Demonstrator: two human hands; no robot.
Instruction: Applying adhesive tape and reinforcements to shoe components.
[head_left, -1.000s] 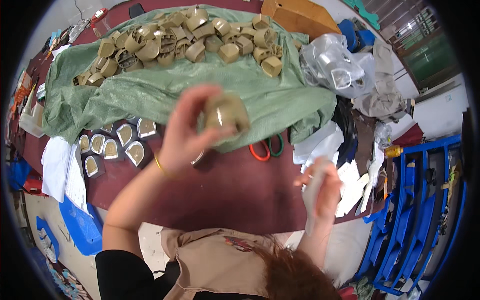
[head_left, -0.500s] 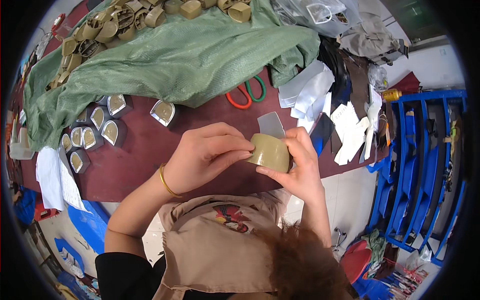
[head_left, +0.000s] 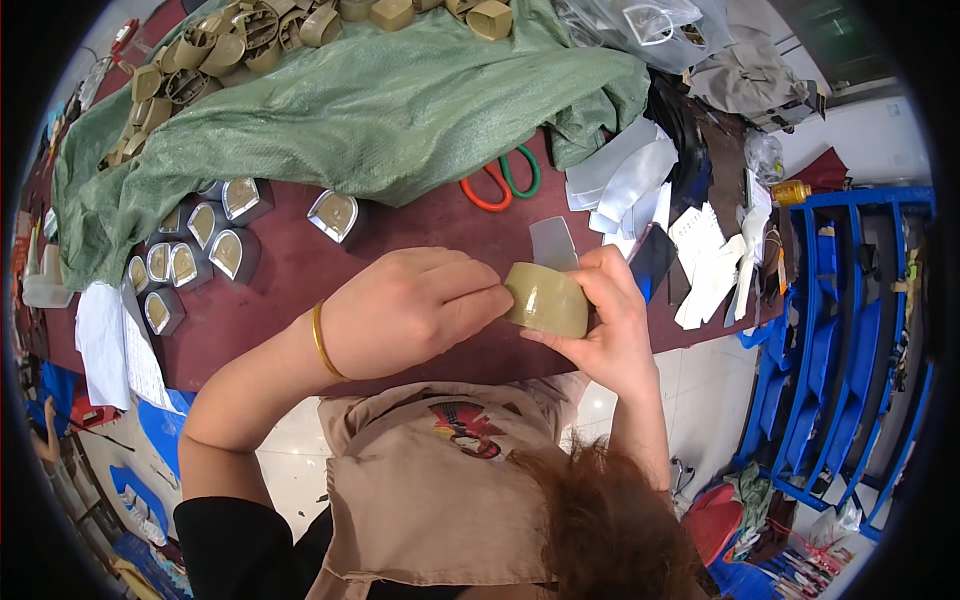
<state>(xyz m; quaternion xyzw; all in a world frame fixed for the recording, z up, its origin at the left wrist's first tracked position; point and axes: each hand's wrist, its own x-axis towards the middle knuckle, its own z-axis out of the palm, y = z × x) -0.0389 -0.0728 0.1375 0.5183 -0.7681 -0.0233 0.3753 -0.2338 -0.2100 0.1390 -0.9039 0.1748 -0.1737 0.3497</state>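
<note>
A glossy olive-beige D-shaped plastic piece (head_left: 547,300) is held above the near edge of the table. My right hand (head_left: 612,315) is closed around its right side, thumb below and fingers behind. My left hand (head_left: 425,305), with a gold bangle on the wrist, pinches at the piece's left edge; whatever the fingertips grip there is hidden. Just behind the piece shows a silver-grey sheet (head_left: 553,243); I cannot tell whether it touches the piece. To the left stand several D-shaped pieces with silver sides (head_left: 232,255), and one more (head_left: 337,216) sits apart from them.
A green woven sack (head_left: 330,120) spreads across the far table, with a heap of beige plastic pieces (head_left: 220,50) on it. Red-and-green-handled scissors (head_left: 500,185) lie at its edge. Silver sheets (head_left: 630,180) and white paper scraps (head_left: 705,260) lie right. A blue rack (head_left: 840,350) stands beyond.
My left hand has turned, its back now more toward me, and its elbow has swung outward to the left. My right hand keeps holding the plastic piece; the whole view has shifted slightly.
</note>
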